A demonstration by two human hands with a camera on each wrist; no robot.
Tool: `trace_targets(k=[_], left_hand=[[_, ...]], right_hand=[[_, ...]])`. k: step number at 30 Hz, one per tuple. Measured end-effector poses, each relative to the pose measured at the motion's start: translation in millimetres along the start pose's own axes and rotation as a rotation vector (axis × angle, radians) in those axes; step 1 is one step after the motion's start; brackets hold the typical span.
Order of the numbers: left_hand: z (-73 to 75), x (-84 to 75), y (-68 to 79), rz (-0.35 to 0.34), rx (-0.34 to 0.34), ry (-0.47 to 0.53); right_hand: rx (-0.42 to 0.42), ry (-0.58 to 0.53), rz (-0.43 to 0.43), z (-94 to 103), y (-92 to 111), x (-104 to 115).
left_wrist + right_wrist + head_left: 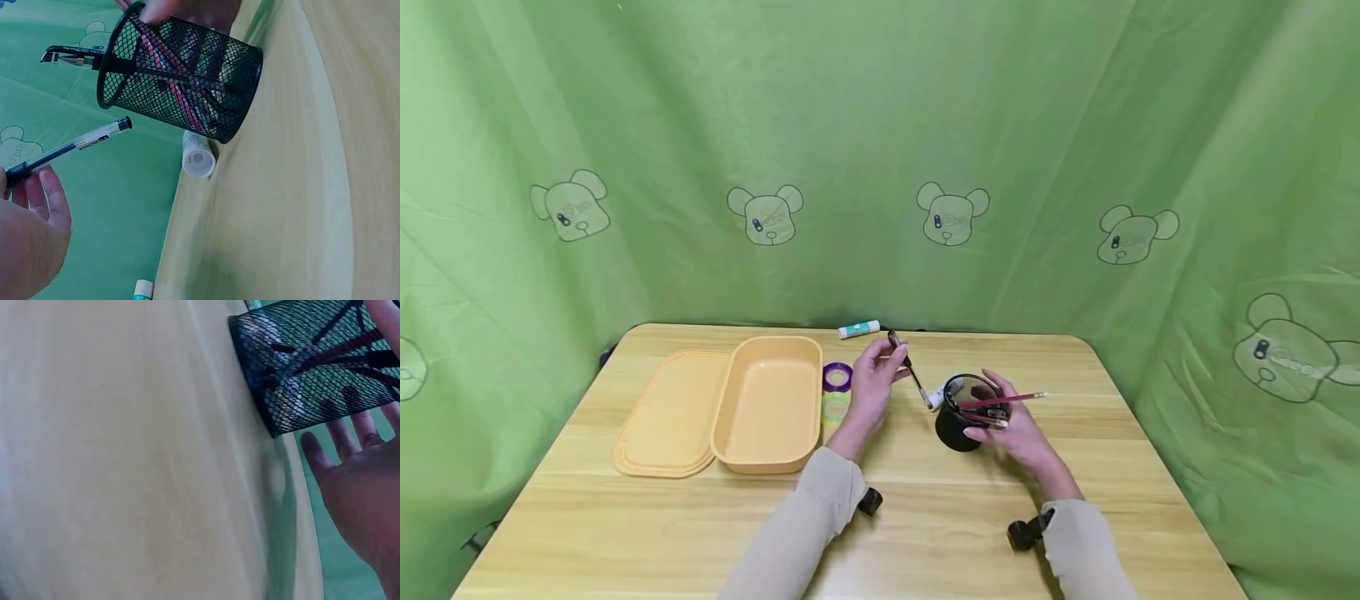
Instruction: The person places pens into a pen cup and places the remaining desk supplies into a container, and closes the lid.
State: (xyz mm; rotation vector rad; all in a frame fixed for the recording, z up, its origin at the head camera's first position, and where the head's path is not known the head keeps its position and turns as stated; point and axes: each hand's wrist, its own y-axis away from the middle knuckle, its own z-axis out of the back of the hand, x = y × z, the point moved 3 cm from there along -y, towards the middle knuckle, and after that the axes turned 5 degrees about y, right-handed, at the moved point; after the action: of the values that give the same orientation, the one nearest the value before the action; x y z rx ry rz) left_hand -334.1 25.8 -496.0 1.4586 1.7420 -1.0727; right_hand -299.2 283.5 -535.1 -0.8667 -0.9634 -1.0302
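In the head view my left hand (pixel 871 387) pinches a gel pen (pixel 913 374) with a clear barrel. The left wrist view shows this pen (pixel 94 137) near its full length, its dark end pointing at the cup. A black mesh pen cup (pixel 955 432) stands to the right, with my right hand (pixel 1021 435) gripping its side, thumb and fingers around the wall. Inside the cup are red pencils (pixel 164 65) and a black pen (pixel 72 57), whose ends stick out past the rim. The right wrist view shows several fingers (pixel 342 440) along the mesh.
Behind the cup lies a white tube (pixel 199 161). A glue stick (pixel 859 329) lies at the table's back edge. To the left are a purple tape roll (pixel 827 377), a yellow-green tape roll (pixel 830 400), an orange box (pixel 775 408) and its lid (pixel 673 408).
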Motion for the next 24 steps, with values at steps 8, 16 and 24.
trace_targets(k=[8, 16, 24], left_hand=[[-4.4, -6.0, -1.4, -0.042, -0.007, 0.032], [-10.0, -14.5, -0.3, -0.082, -0.005, 0.084], [-17.0, -18.2, 0.7, -0.080, 0.011, 0.113]], right_hand=[[0.006, -0.072, -0.010, 0.7, 5, 1], [0.002, -0.003, 0.026, -2.8, 3, 0], [0.003, 0.005, 0.028, -2.1, 6, 7]])
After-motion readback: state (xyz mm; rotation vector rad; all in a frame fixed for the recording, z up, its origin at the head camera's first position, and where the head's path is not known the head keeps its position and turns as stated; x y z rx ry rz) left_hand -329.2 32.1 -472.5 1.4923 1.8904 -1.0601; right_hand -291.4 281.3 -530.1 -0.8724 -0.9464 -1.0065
